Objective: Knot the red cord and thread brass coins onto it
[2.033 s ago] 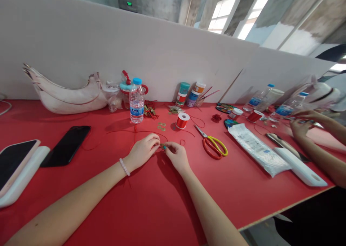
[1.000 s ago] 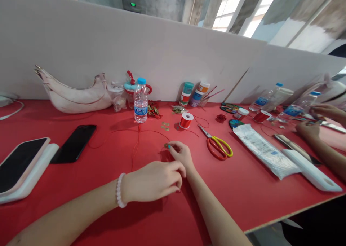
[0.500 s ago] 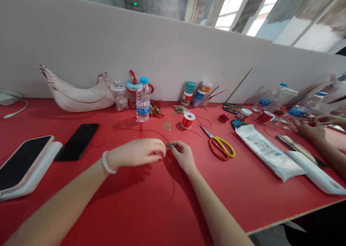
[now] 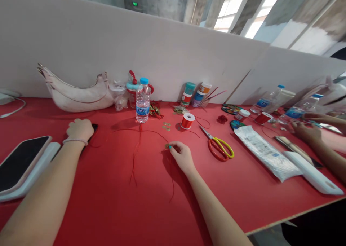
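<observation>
My right hand (image 4: 181, 154) rests on the red table (image 4: 108, 202) with thumb and finger pinched on a small brass coin (image 4: 167, 145) threaded on thin red cord (image 4: 134, 156). More cord trails toward me below that hand. My left hand (image 4: 79, 129) is far out to the left, its fingers curled down over a black phone (image 4: 94, 126) that it almost fully hides. A bead bracelet sits on that wrist.
Loose coins (image 4: 166, 126), a red thread spool (image 4: 187, 121), a water bottle (image 4: 142, 101) and red-and-yellow scissors (image 4: 220, 148) lie beyond my right hand. A phone on a white case (image 4: 21, 163) lies at left, a white bag (image 4: 78, 92) behind. A co-worker's hands (image 4: 308, 132) work at right.
My left hand left the cord by my right hand and swung far left onto the black phone. My right hand kept its pinch on the coin.
</observation>
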The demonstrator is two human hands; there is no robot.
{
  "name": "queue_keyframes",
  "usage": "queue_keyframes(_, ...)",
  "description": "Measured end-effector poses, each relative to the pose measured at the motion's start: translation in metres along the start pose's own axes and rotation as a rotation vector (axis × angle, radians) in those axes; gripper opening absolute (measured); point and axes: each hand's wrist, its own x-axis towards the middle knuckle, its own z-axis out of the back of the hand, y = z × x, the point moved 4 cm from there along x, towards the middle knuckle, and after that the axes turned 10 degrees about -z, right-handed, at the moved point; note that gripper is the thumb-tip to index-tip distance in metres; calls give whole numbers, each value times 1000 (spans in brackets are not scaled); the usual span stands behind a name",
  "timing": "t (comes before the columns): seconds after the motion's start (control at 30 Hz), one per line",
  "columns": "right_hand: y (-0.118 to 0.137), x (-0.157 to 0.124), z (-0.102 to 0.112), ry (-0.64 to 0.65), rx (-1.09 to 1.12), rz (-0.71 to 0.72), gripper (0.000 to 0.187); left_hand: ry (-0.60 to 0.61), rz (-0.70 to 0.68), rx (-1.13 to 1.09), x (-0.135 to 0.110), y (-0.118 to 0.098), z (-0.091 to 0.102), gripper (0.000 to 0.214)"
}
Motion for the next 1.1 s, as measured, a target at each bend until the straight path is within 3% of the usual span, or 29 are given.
queue_keyframes(0.2,2,-1,0,4,-6,28,18,-3,-81,61,4,-6,-4,40)
queue_keyframes(0.43,-2,1,-1,5,2,31,18,-51,-120,85,-8,-30,3,37)
queue_keyframes(0.57,1,0,0,1,-13,32,19,-74,-316,-34,-9,-56,7,39)
queue_keyframes(0.7,5,-3,0,15,10,28,18,88,-526,-348,-17,-93,4,34)
queue_keyframes(0.87,5,-3,-3,21,17,33,19,346,-825,-687,-62,-150,3,23)
queue_keyframes(1.0,3,-1,-4,35,59,41,19,513,-861,-933,-85,-173,-5,21)
queue_keyframes(1.1,3,-1,-4,34,60,53,19,540,-846,-1097,-84,-179,-16,26)
